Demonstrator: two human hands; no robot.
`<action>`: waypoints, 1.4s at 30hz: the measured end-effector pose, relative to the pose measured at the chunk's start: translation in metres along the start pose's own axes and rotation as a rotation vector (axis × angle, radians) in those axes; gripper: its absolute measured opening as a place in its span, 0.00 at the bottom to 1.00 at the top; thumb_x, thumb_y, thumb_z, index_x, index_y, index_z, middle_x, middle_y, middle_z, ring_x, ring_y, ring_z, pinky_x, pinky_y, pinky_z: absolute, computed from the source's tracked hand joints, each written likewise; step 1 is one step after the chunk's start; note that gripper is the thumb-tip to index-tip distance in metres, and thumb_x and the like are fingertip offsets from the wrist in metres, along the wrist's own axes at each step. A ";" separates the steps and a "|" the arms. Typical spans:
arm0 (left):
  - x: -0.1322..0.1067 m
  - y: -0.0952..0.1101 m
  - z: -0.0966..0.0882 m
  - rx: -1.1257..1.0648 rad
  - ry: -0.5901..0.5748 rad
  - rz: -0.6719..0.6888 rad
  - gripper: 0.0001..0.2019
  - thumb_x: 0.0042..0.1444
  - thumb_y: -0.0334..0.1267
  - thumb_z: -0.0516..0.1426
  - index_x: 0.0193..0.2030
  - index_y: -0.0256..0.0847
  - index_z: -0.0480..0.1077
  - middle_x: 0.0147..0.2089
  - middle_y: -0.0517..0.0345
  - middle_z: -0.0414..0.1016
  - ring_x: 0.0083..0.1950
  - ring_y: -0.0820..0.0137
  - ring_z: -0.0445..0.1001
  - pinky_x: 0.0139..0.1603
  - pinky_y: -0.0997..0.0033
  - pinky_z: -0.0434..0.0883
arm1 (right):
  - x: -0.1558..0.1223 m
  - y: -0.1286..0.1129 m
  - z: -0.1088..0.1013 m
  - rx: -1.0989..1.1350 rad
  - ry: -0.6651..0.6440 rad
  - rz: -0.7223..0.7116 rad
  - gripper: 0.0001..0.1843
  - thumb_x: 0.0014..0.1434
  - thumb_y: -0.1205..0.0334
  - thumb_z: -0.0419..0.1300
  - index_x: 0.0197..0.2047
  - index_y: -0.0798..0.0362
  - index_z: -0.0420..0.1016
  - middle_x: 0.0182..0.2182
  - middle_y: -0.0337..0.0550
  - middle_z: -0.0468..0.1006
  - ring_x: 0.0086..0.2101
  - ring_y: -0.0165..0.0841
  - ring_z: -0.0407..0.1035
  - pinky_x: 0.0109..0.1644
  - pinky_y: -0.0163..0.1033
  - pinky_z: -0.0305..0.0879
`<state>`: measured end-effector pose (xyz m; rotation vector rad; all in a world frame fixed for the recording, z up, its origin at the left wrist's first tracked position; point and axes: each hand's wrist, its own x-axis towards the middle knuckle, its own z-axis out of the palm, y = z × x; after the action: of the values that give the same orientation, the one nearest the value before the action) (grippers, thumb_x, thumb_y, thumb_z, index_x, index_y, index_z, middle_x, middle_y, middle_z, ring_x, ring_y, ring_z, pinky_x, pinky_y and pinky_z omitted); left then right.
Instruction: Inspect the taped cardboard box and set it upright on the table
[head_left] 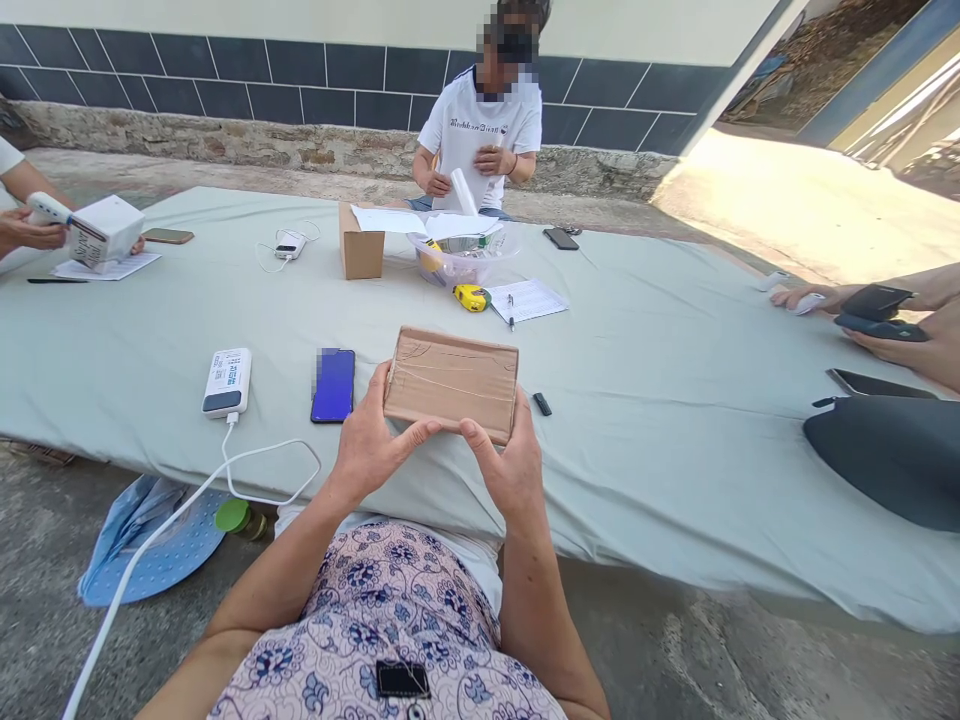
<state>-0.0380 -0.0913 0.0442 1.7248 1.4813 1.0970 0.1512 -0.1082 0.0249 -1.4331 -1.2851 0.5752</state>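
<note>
A flat brown cardboard box [452, 382] is held between both my hands above the near edge of the cloth-covered table. My left hand [373, 437] grips its left end, thumb on the near edge. On the right end, my right hand [511, 455] holds it the same way, its fingers mostly hidden behind the box. The upward face looks creased, with thin lines across it. Left of the box lies a phone with a blue screen [334, 387]. A small black object [542, 404] rests just right of my right hand.
A white power bank [226, 382] trails a white cable at left. Farther back are an upright carton [361, 250], a plastic basin [480, 262], a yellow tape measure [472, 297] and papers. Co-workers sit opposite, left and right. A dark cap [889, 455] lies at right.
</note>
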 end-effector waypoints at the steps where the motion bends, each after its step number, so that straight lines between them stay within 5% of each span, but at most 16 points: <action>1: 0.000 0.001 0.001 0.007 0.001 0.007 0.46 0.54 0.60 0.65 0.74 0.47 0.53 0.69 0.45 0.71 0.65 0.49 0.75 0.60 0.53 0.73 | 0.001 0.001 0.000 0.006 -0.006 0.009 0.52 0.54 0.34 0.66 0.73 0.53 0.58 0.66 0.59 0.71 0.64 0.53 0.69 0.66 0.59 0.69; 13: 0.023 -0.003 0.014 -0.166 0.012 0.107 0.41 0.56 0.55 0.64 0.70 0.42 0.54 0.72 0.40 0.64 0.72 0.50 0.65 0.69 0.49 0.66 | 0.024 0.010 0.001 0.044 -0.006 0.020 0.51 0.56 0.34 0.65 0.75 0.48 0.56 0.70 0.54 0.67 0.68 0.51 0.63 0.70 0.58 0.63; 26: 0.076 0.002 0.023 -0.282 0.035 -0.039 0.33 0.57 0.56 0.64 0.63 0.46 0.60 0.67 0.47 0.71 0.64 0.55 0.73 0.59 0.59 0.71 | 0.077 0.011 0.007 0.126 -0.121 -0.023 0.45 0.59 0.28 0.58 0.72 0.43 0.63 0.70 0.49 0.68 0.69 0.47 0.62 0.74 0.59 0.54; 42: 0.084 -0.013 0.021 -0.362 -0.086 -0.033 0.36 0.64 0.58 0.59 0.73 0.47 0.54 0.70 0.48 0.69 0.70 0.55 0.69 0.67 0.55 0.68 | 0.082 0.010 0.002 0.061 -0.138 -0.019 0.46 0.58 0.27 0.59 0.70 0.46 0.65 0.65 0.51 0.74 0.63 0.50 0.68 0.67 0.58 0.65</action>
<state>-0.0229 -0.0052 0.0402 1.4699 1.1704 1.1755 0.1776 -0.0315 0.0387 -1.3483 -1.3761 0.7049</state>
